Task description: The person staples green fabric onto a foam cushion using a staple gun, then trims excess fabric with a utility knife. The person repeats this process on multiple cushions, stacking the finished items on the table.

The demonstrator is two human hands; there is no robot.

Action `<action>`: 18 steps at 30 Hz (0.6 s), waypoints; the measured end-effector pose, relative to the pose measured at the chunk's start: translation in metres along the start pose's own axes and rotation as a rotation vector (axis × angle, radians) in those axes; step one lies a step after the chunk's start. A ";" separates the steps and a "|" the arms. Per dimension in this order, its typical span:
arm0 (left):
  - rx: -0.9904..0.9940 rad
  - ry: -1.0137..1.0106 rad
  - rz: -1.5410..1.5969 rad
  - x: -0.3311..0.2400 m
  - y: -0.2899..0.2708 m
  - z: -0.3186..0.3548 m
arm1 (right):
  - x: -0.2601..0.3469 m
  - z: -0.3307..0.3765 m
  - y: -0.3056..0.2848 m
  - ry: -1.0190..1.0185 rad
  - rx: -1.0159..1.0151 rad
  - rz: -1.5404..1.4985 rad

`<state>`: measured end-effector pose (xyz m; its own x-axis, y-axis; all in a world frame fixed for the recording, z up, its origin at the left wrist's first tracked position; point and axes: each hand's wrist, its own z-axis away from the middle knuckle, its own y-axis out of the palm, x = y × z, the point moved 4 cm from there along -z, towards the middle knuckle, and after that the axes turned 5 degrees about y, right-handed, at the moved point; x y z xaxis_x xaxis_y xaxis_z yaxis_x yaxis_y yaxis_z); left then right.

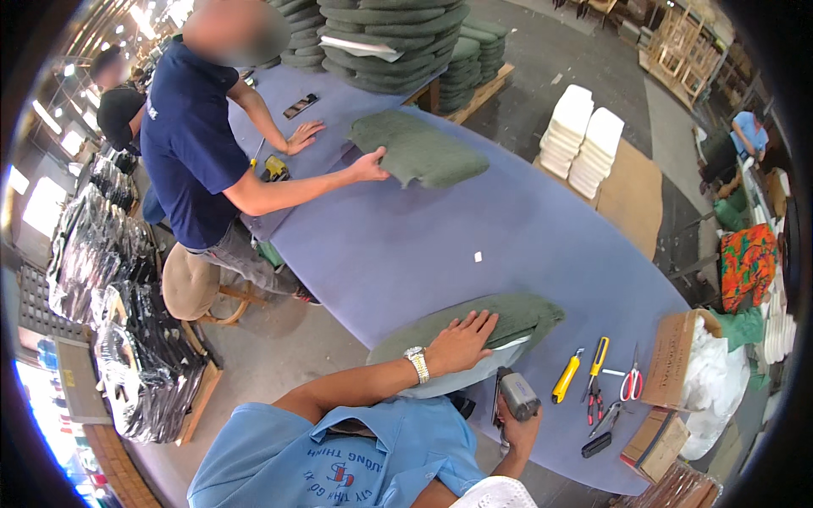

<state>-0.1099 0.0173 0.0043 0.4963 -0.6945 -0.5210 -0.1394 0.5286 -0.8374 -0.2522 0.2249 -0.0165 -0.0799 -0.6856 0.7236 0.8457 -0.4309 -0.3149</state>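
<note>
By green cushion (515, 317), shirt (373, 453) (blue, lettered)

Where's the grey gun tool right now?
Head view, lower right of centre: the grey gun tool is in the right hand, beside the green cushion.

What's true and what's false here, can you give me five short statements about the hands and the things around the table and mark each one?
1. The left hand lies on a green cushion. True.
2. The right hand is empty. False: it holds a gray tool.
3. The scissors have red handles. True.
4. The white stacks stand on the blue table. False: they stand beside it.
5. A co-worker's hand touches a green piece. True.
</note>
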 end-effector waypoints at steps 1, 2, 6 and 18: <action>-0.004 -0.008 -0.015 0.004 0.001 0.002 | 0.007 -0.006 0.000 -0.066 -0.071 0.145; -0.003 -0.017 -0.011 0.004 0.000 0.003 | 0.013 -0.014 0.002 -0.127 -0.154 0.285; 0.030 0.039 0.000 -0.010 0.001 -0.021 | -0.025 -0.069 -0.002 -0.235 -0.475 0.492; 0.078 0.277 0.005 0.031 -0.013 -0.036 | -0.058 -0.065 0.099 -0.297 -0.939 0.565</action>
<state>-0.1235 -0.0289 -0.0070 0.2413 -0.7933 -0.5590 -0.0698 0.5603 -0.8253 -0.1985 0.1837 -0.1293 0.4219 -0.8092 0.4090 -0.0197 -0.4592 -0.8881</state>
